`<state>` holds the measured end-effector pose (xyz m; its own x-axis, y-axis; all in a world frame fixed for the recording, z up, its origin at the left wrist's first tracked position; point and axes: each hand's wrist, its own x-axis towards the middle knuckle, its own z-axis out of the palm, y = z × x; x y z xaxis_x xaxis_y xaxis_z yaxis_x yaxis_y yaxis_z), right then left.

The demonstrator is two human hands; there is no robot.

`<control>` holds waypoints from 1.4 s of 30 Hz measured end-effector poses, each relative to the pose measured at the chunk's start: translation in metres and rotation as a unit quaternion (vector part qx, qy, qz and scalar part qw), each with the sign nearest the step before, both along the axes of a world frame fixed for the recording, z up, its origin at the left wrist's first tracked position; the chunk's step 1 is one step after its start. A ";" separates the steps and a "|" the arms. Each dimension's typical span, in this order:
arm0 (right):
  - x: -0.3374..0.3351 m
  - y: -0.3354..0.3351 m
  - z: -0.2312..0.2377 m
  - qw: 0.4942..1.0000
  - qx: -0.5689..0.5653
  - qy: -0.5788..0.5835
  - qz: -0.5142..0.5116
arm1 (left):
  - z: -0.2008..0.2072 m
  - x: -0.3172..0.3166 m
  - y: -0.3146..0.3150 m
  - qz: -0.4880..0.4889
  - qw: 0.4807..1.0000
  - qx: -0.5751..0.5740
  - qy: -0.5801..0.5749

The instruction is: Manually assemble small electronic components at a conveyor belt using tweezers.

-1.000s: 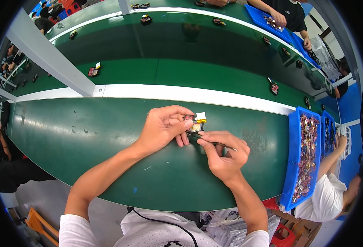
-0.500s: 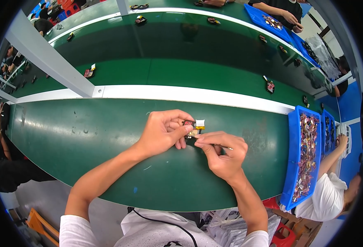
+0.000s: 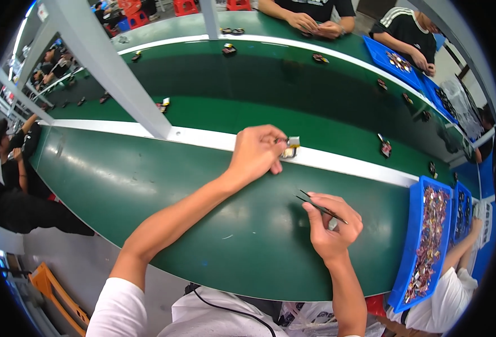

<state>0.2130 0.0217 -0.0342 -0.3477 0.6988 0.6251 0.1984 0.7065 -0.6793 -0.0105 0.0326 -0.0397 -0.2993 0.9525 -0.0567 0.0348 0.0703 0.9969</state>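
My left hand pinches a small electronic assembly over the white rail at the far edge of my green worktop. The assembly has a dark housing and a silvery-white piece with a yellow band on it; my fingers cover its left part. Lower and to the right, my right hand holds black tweezers above the worktop. Their two tips are apart and point left, with nothing between them. Something small and pale shows within the right hand; its kind I cannot make out.
Beyond the rail runs a green belt bearing several similar assemblies. A blue bin full of small parts stands at the right. One grey post rises at the left. Other people work across the belt and at both sides.
My left hand has carried the assembly away from me to the rail. My right hand has drawn back from it with the tweezers, whose tips now show apart. The view has shifted.
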 end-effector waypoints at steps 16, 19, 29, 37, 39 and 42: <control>-0.009 0.009 -0.033 0.999 0.022 0.017 0.015 | -0.007 -0.040 0.072 0.169 0.804 0.003 0.570; -0.012 0.007 -0.030 0.999 0.029 0.021 0.032 | 0.014 -0.015 0.097 0.060 0.852 0.117 0.506; -0.013 0.007 -0.034 0.998 0.031 0.021 0.042 | 0.010 0.125 0.201 -0.249 0.952 -0.146 0.107; -0.007 0.011 -0.032 0.998 0.037 0.012 0.045 | 0.016 0.143 0.214 -0.202 0.941 -0.197 0.185; -0.007 0.011 -0.031 0.998 0.039 0.012 0.045 | 0.015 0.141 0.216 -0.200 0.941 -0.201 0.187; -0.010 0.012 -0.031 0.998 0.039 0.013 0.051 | 0.012 0.135 0.216 -0.209 0.942 -0.207 0.161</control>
